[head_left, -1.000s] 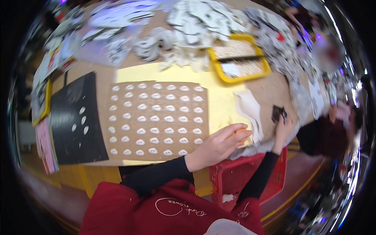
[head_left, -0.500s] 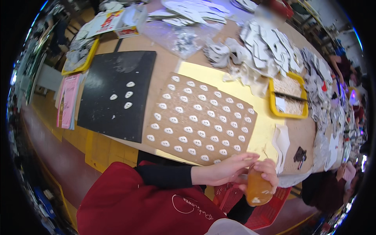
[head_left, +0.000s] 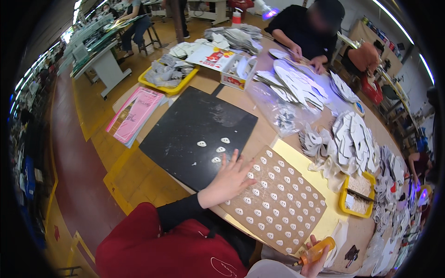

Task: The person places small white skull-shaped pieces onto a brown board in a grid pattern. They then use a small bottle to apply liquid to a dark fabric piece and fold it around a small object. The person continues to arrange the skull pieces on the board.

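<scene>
My left hand is spread open, with its fingers over the gap between a black board and a brown board. Rows of small white oval pieces with two dark holes, like buttons, cover the brown board. A few more white pieces lie on the black board, close to my left fingertips. At the near right, my right hand is wrapped round an amber squeeze bottle. The bottle is tilted, its narrow tip low and toward the left, beside the brown board's near corner.
A yellow tray of small pale pieces stands at the right. White cut pieces are heaped behind it. A pink booklet and a yellow basket of grey pieces are at the left. Across the table a person works.
My left hand has left the bottle and moved left to the boards, opening out. My right hand keeps the bottle, now tilted tip-down. The view has swung left and up.
</scene>
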### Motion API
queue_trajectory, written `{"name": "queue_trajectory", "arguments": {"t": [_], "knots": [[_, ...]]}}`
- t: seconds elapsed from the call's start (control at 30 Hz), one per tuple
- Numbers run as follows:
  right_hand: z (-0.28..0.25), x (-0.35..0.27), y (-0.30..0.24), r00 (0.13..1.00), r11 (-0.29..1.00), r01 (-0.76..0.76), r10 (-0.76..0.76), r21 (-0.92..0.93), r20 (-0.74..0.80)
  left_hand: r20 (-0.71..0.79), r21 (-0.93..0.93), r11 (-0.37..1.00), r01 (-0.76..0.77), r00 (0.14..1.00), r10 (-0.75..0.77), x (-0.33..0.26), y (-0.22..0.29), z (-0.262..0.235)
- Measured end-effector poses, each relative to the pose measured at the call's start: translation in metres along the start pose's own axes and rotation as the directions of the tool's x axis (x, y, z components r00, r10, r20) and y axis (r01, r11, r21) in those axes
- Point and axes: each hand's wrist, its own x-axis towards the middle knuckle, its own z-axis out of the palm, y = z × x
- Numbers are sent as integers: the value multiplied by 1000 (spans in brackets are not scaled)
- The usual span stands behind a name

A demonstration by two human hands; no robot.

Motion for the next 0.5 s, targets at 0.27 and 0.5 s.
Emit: {"name": "queue_trajectory", "arguments": {"t": [0.27, 0.5], "knots": [[6, 15, -1, 996, 1000, 18, -16, -25, 82, -114, -510, 859, -46, 993, -14, 6, 9, 10], [-3, 23, -13, 986, 995, 104, -103, 1, 130, 226, -972, -94, 215, 965, -130, 27, 13, -9]]}}
